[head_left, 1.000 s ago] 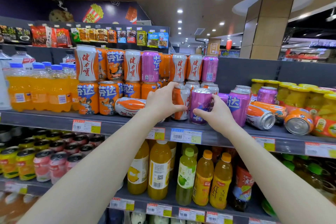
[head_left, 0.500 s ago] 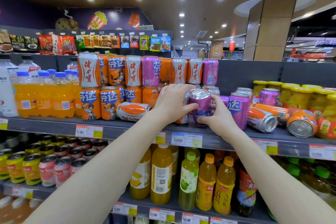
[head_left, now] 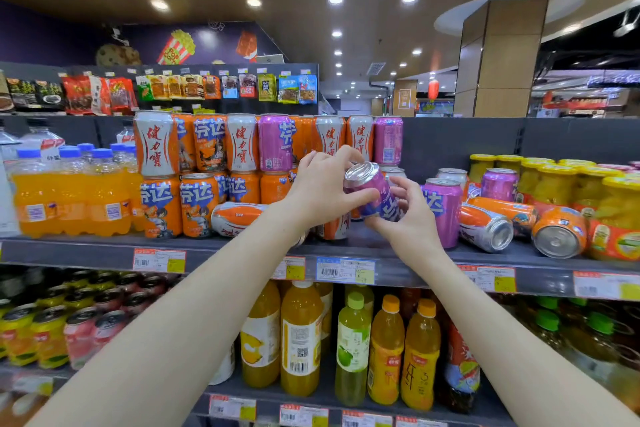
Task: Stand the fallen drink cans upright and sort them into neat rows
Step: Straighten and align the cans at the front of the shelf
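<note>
You've lifted the purple 芬达 can [head_left: 372,192] off the shelf [head_left: 415,255] since a moment ago. It now tilts, lid toward 10 o'clock, with your left hand [head_left: 322,191] and right hand [head_left: 410,218] both curled around it. Fallen orange cans [head_left: 558,230] lie at 3 o'clock, a silver-orange can [head_left: 239,217] at 9.

Four fallen cans [head_left: 239,218] lie on the shelf [head_left: 86,250]: one left, three right. Five purple cans [head_left: 443,208] show.
</note>
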`<state>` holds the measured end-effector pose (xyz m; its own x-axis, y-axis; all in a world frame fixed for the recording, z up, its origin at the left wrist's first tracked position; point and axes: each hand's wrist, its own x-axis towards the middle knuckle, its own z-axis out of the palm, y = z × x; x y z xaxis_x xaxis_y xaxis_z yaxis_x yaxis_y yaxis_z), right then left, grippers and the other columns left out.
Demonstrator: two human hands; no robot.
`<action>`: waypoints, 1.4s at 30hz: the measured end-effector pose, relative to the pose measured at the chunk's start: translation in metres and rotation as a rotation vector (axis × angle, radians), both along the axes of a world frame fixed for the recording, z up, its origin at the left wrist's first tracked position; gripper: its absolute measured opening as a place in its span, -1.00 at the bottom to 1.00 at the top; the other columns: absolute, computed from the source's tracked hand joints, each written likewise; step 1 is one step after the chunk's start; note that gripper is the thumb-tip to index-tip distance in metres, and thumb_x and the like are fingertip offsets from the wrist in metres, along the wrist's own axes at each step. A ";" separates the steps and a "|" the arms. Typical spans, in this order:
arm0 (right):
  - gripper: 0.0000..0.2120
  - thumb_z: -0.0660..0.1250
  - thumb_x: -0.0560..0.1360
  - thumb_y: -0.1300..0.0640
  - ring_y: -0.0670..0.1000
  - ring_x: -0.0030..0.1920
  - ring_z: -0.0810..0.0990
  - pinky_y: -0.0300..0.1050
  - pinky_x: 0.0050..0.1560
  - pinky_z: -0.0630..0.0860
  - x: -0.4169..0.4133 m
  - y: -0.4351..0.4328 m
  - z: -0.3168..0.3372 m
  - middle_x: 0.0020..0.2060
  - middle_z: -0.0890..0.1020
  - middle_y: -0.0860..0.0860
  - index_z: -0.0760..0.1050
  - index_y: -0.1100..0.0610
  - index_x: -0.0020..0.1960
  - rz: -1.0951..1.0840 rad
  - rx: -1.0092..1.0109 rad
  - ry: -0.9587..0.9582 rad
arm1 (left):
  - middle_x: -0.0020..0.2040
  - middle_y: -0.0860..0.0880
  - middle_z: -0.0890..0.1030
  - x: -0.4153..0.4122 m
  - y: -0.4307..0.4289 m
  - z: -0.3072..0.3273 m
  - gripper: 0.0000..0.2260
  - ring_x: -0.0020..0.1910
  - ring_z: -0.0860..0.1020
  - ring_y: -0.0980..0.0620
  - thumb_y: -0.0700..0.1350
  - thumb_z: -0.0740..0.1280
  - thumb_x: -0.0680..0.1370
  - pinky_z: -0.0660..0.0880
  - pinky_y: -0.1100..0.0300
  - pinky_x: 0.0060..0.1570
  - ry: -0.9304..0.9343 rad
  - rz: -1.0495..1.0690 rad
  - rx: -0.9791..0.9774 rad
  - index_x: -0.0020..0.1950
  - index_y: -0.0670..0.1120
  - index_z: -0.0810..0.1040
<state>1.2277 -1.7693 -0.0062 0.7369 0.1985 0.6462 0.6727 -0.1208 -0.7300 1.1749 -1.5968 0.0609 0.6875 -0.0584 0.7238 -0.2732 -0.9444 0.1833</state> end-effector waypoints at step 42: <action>-0.59 0.42 0.56 0.21 0.14 0.23 0.64 0.09 0.23 0.59 -0.005 -0.007 0.000 0.21 0.66 0.16 0.49 0.24 0.38 0.481 0.593 0.465 | -0.04 -0.03 0.75 -0.026 -0.025 -0.058 -0.58 -0.03 0.73 0.02 0.11 0.59 0.44 0.65 0.03 0.04 0.157 -0.251 -0.956 0.10 -0.02 0.46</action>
<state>1.2230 -1.7767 -0.0062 0.8733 0.2815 0.3975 0.1740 0.5820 -0.7944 1.1487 -1.6217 0.0032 0.8270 0.3443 0.4445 -0.3522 -0.2992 0.8868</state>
